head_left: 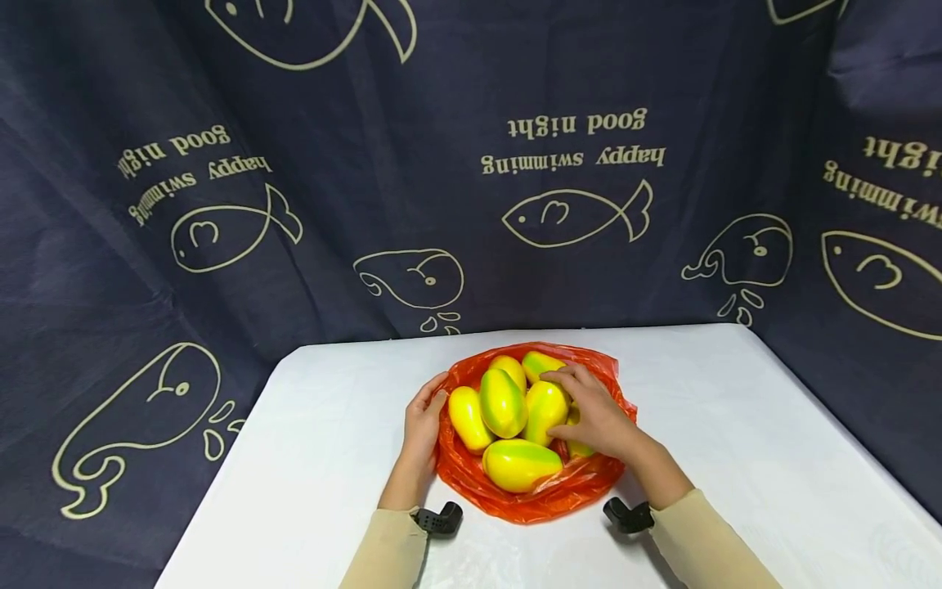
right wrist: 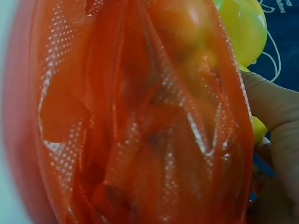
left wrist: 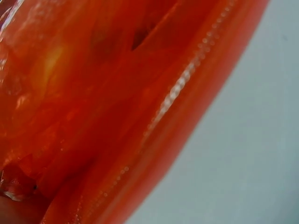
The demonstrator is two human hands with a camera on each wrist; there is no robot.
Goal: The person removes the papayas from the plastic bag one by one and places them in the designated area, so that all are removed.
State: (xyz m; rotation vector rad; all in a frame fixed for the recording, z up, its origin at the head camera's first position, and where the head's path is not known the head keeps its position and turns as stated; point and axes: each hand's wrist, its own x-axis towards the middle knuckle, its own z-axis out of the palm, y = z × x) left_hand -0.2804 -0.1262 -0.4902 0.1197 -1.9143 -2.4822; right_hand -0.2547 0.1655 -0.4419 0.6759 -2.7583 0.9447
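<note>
A red plastic bag (head_left: 508, 509) lies spread wide on the table, with several shiny yellow-green mangoes inside. At its left edge my left hand (head_left: 423, 425) holds the rim; the left wrist view is mostly filled by the bag's red film (left wrist: 154, 102). My right hand (head_left: 599, 413) reaches in from the right, fingers and thumb bent around a mango (head_left: 546, 406). Another mango (head_left: 577, 438) is partly hidden under that hand. Nearest to me lies a mango (head_left: 521, 465) on its side. In the right wrist view, the thumb (right wrist: 266, 95) shows beyond the bag film.
The bag sits on a white-covered table (head_left: 331, 458). Behind and at the sides hangs a dark blue cloth (head_left: 441, 164) printed with fish, whales and lettering. Each wrist carries a black strapped device, the left one (head_left: 439, 519) close to the bag.
</note>
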